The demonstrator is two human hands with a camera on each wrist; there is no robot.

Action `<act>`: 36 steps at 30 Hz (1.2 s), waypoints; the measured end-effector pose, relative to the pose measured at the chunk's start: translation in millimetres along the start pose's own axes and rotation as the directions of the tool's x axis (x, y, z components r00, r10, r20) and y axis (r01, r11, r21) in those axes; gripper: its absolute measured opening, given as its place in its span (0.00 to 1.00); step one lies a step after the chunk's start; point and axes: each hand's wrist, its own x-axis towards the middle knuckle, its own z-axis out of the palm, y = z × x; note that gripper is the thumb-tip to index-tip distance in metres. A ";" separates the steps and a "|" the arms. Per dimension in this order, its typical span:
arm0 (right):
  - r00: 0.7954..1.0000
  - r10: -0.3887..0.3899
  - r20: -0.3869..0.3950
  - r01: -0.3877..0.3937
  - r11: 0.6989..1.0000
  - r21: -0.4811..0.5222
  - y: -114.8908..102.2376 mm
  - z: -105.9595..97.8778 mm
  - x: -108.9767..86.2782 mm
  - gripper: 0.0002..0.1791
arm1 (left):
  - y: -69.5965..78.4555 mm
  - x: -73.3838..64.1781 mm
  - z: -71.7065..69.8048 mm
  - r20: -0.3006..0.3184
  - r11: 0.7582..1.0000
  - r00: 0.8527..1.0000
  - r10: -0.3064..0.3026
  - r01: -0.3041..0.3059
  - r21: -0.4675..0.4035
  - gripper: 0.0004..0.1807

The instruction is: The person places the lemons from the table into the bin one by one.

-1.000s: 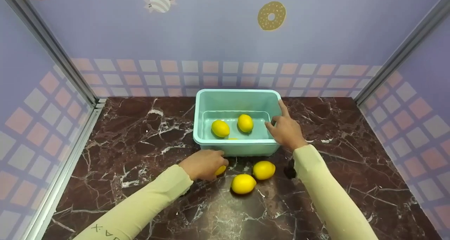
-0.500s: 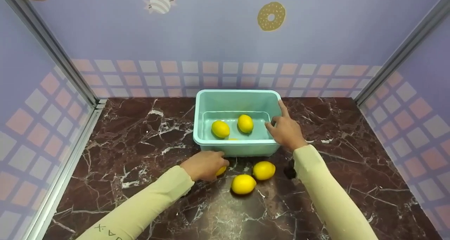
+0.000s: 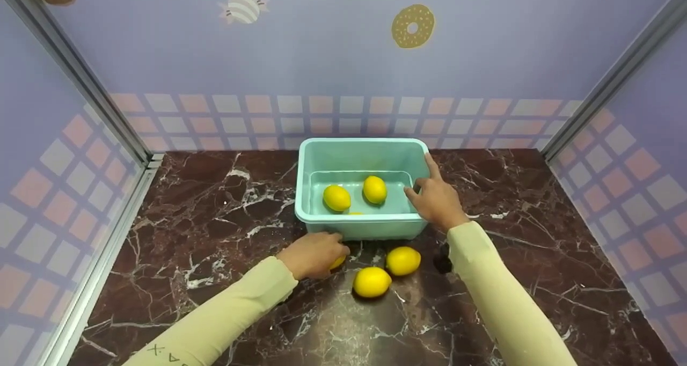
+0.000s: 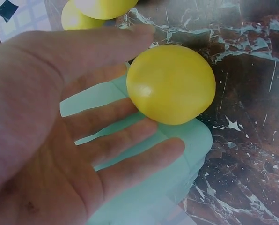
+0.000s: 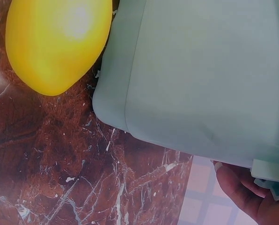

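Left hand [image 3: 312, 255]: fingers extended, touching one lemon [image 4: 171, 84]. Right hand [image 3: 439, 200]: gripping the right rim of one green tub [image 3: 370, 228].
Lemons [image 3: 336, 198], six: three inside, one mostly hidden; three before it, touched one included.
Worktop [image 3: 214, 291], one: dark red, white-veined.
Walls [image 3: 333, 55], three: lilac, checked below.

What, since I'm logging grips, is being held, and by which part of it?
The bin, by its right rim, in the right hand. The left hand is at a lemon; no clear grip shows.
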 end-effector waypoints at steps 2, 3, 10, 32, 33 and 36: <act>1.000 0.006 0.002 -0.006 1.000 0.005 0.4 0.2 0.3 0.23 | 0.4 0.2 0.6 -0.004 1.000 1.000 0.005 -0.005 0.016 0.14; 1.000 0.009 0.003 -0.009 1.000 0.008 0.7 0.2 0.4 0.23 | 0.7 0.6 0.7 -0.006 1.000 1.000 0.005 -0.005 0.019 0.14; 1.000 0.016 0.003 -0.016 1.000 0.008 0.9 0.2 0.2 0.23 | 2.6 1.3 2.5 -0.034 1.000 0.999 0.009 -0.009 0.024 0.10; 1.000 0.005 -0.008 -0.005 1.000 0.012 0.1 0.5 -0.8 0.23 | 8.1 -0.5 20.8 0.043 0.996 0.997 0.059 -0.056 -0.069 0.13; 1.000 0.005 -0.007 -0.005 1.000 0.012 0.1 0.5 -0.8 0.23 | 8.1 -0.5 20.6 0.044 0.996 0.997 0.060 -0.057 -0.069 0.13; 1.000 0.004 -0.006 -0.004 1.000 0.013 0.2 0.0 -0.6 0.23 | 8.1 -0.1 19.6 0.048 0.996 0.997 0.059 -0.056 -0.068 0.13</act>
